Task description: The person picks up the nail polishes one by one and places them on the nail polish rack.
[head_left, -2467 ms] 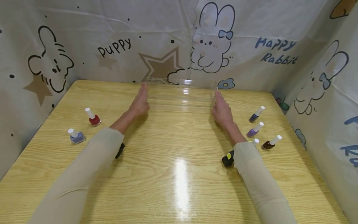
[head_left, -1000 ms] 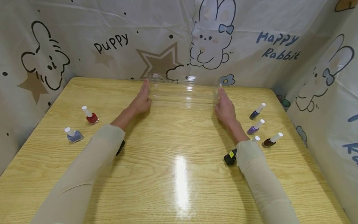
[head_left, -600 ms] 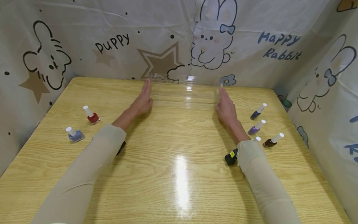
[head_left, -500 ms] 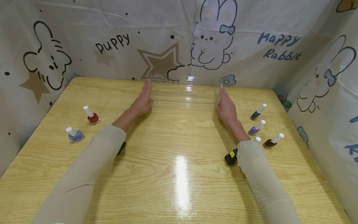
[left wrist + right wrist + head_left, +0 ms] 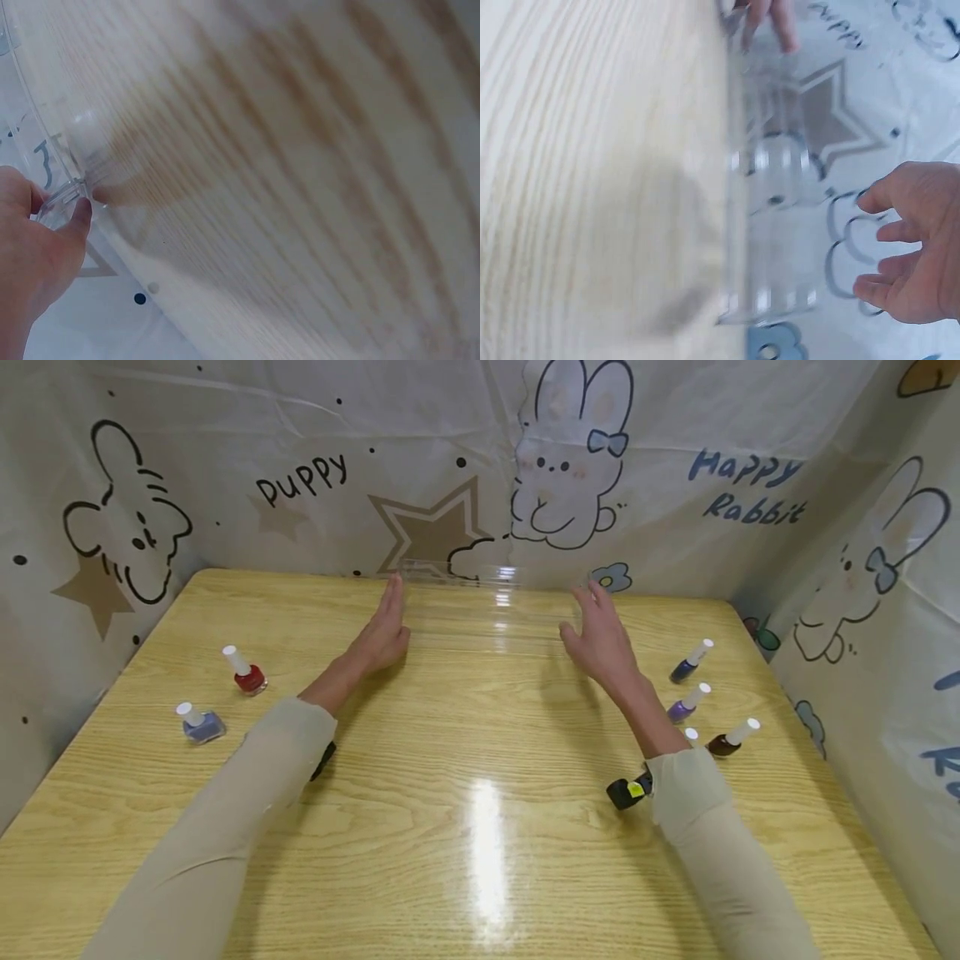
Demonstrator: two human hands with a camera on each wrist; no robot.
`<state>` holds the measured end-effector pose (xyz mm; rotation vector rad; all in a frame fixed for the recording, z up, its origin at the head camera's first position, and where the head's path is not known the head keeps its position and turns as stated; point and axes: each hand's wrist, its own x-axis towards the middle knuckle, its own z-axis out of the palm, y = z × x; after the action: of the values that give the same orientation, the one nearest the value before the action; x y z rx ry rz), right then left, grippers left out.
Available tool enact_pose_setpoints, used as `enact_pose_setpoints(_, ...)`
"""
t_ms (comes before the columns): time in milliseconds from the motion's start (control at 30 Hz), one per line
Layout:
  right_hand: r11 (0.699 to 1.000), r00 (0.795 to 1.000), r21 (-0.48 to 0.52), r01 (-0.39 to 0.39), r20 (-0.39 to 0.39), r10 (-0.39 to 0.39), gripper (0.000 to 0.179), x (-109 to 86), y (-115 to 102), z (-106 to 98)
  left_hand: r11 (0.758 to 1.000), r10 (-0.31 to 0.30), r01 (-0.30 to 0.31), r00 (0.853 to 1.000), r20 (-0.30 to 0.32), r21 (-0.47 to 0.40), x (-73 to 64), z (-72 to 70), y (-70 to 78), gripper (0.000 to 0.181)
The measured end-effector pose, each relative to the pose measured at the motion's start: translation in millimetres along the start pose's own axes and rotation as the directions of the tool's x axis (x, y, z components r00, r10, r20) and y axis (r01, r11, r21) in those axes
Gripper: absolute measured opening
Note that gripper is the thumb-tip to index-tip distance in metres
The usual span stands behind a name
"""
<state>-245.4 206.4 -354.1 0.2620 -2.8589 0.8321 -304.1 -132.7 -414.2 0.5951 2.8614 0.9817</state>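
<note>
A clear plastic stepped rack (image 5: 487,602) stands at the table's back edge, its see-through tiers catching the light. At its left end my left hand (image 5: 381,631) grips it; in the left wrist view, thumb and fingers (image 5: 81,217) lie on either side of the clear end piece. My right hand (image 5: 600,639) is by the rack's right end, fingers spread and thumb apart. In the right wrist view a gap shows between that hand's loosely bent fingers (image 5: 889,231) and the rack (image 5: 780,240).
On the left of the wooden table (image 5: 420,860) are a red nail polish bottle (image 5: 251,679) and a grey-blue one (image 5: 205,727). To the right stand dark blue (image 5: 682,672), purple (image 5: 681,711) and dark brown (image 5: 722,745) bottles. A white cap (image 5: 691,735) shows by the right sleeve. Printed cloth hangs behind.
My right hand has let go of the rack's right end and come away with its fingers spread. The left hand stays on the left end; the bottles have not moved.
</note>
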Motion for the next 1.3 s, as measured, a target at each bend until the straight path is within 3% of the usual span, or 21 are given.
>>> enact_pose_setpoints(267,0.994,0.994,-0.012,0.106,0.034,-0.105,0.056,-43.2,-33.9,-42.7,0.999,-0.004,0.003,1.0,-0.009,-0.036,0.8,2.4,-1.2,0.081)
enact_pose_setpoints(567,0.987,0.982,0.042,0.157,-0.117,-0.151,0.053,-95.2,-29.8,-84.2,0.998,0.0,-0.001,1.0,-0.015,-0.063,0.8,4.0,-0.4,0.079)
enact_pose_setpoints(833,0.986,0.975,0.12,0.117,-0.204,-0.091,0.05,-130.7,-5.6,-103.2,0.998,-0.015,0.014,1.0,-0.014,-0.053,0.4,2.8,1.3,0.079)
enact_pose_setpoints(1000,0.991,0.969,0.112,0.076,-0.244,-0.047,0.047,-149.6,11.0,-106.9,0.998,-0.013,0.012,1.0,-0.018,-0.054,0.2,3.3,1.5,0.078)
enact_pose_setpoints(1300,0.99,0.981,0.127,-0.058,-0.178,0.081,0.056,-174.8,34.0,-96.7,0.998,0.017,-0.018,1.0,-0.012,-0.06,-0.3,1.0,1.0,0.076)
